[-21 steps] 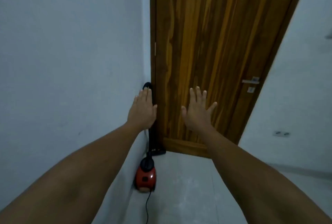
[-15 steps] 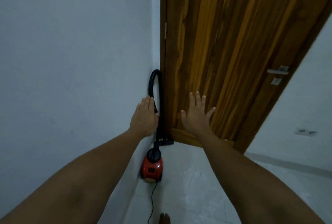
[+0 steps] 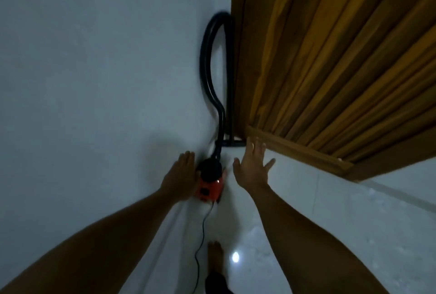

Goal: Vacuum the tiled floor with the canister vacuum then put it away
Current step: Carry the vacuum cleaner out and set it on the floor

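Note:
A small red canister vacuum (image 3: 208, 190) with a black top sits on the pale tiled floor (image 3: 306, 234) in the corner between the wall and the door. Its black hose (image 3: 207, 57) loops up the wall and comes back down to a floor nozzle (image 3: 232, 144) at the door's foot. A thin black cord (image 3: 200, 241) trails toward me. My left hand (image 3: 180, 177) reaches down flat and empty, its edge overlapping the vacuum's left side; whether it touches is unclear. My right hand (image 3: 253, 167) hovers with fingers spread, just right of the vacuum.
A wooden door (image 3: 330, 57) fills the upper right, its bottom rail close to my right hand. A plain white wall (image 3: 94, 81) runs along the left. My bare foot (image 3: 214, 260) stands on the tiles beside the cord.
My view has tipped down and closer to the corner. Both hands have dropped from door height to the level of the vacuum body, still holding nothing.

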The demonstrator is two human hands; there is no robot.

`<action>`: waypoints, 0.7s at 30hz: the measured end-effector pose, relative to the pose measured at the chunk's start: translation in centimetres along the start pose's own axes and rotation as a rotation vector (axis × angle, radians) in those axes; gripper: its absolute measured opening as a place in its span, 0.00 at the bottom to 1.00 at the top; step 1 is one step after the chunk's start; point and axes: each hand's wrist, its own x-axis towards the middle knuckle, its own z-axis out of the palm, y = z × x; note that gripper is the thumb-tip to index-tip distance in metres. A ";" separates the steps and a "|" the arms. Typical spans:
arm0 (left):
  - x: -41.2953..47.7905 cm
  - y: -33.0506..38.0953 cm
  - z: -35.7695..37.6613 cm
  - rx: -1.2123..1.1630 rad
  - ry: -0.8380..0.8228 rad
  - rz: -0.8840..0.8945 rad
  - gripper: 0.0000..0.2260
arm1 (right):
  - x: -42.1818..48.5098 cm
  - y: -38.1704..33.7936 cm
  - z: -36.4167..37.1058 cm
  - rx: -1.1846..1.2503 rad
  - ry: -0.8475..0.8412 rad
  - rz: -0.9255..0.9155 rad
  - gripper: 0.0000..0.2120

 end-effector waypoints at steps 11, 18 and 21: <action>15.5 -3.5 10.2 0.058 -0.096 -0.047 0.29 | 17.3 4.8 13.8 0.087 -0.119 0.045 0.35; 24.5 -6.2 19.3 -0.021 -0.159 -0.156 0.29 | 25.4 8.6 23.5 0.079 -0.119 0.043 0.36; 27.4 -7.5 22.6 -0.084 -0.201 -0.217 0.28 | 28.9 9.0 26.8 0.079 -0.107 0.050 0.36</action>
